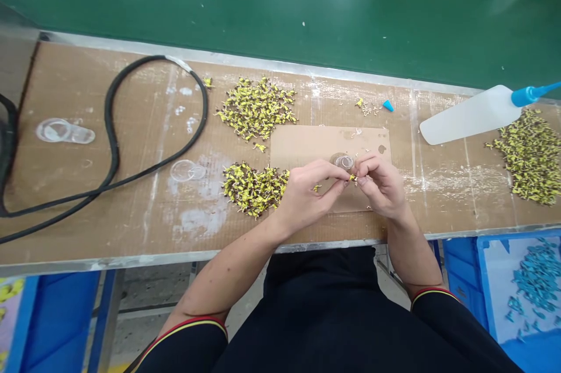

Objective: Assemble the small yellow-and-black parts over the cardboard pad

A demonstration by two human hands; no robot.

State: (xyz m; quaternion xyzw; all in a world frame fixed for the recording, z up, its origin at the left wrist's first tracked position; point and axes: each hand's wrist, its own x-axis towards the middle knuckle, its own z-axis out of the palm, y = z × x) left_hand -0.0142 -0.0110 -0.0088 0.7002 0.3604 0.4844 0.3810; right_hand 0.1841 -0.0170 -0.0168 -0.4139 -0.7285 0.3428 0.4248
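Note:
My left hand pinches a small yellow figure piece between thumb and fingertips, over a cardboard sheet. Right against it, my right hand is closed in a pinch too; what it holds is too small to make out. Just beyond the fingertips stands a small clear round cup. A pile of yellow-and-brown figure pieces lies beside my left hand, partly hidden by it. Tiny pale bits are scattered past the cardboard sheet, near a blue cone-shaped cap.
Another yellow pile lies farther back, and one more at far right. A white squeeze bottle with a blue nozzle lies on its side. A black cable loops at left near clear plastic cups. Blue crates stand below the table edge.

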